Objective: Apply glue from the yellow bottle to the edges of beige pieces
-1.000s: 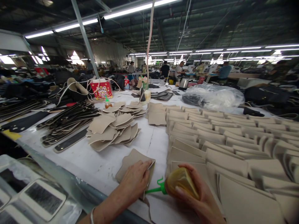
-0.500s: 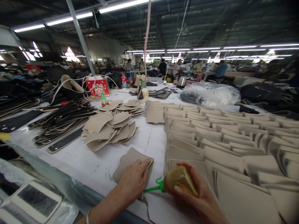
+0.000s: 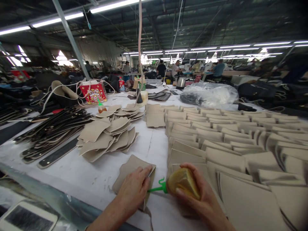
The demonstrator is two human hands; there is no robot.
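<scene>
My left hand (image 3: 135,184) rests on a beige leather-like piece (image 3: 125,169) near the table's front edge. Its fingers are together and hold the piece by its right edge, which is bent up. The thumb is mostly hidden. In my right hand (image 3: 201,189) is a squeeze bottle (image 3: 183,183) of amber liquid, fingers wrapped around it. The bottle lies tilted sideways, its green nozzle (image 3: 157,189) pointing left at the edge of the piece, beside my left fingers. The very tip is hidden there.
Overlapping rows of beige pieces (image 3: 231,157) cover the right side. A loose beige pile (image 3: 108,133) lies left of centre, with black straps (image 3: 55,131) beyond it. Farther back are a small green-tipped bottle (image 3: 101,107), a red box (image 3: 92,93), a plastic bag (image 3: 211,95) and a kettle (image 3: 180,82).
The view has turned slightly to the right, so the scene sits farther left. Both hands keep their hold, with the nozzle still at the edge of the piece.
</scene>
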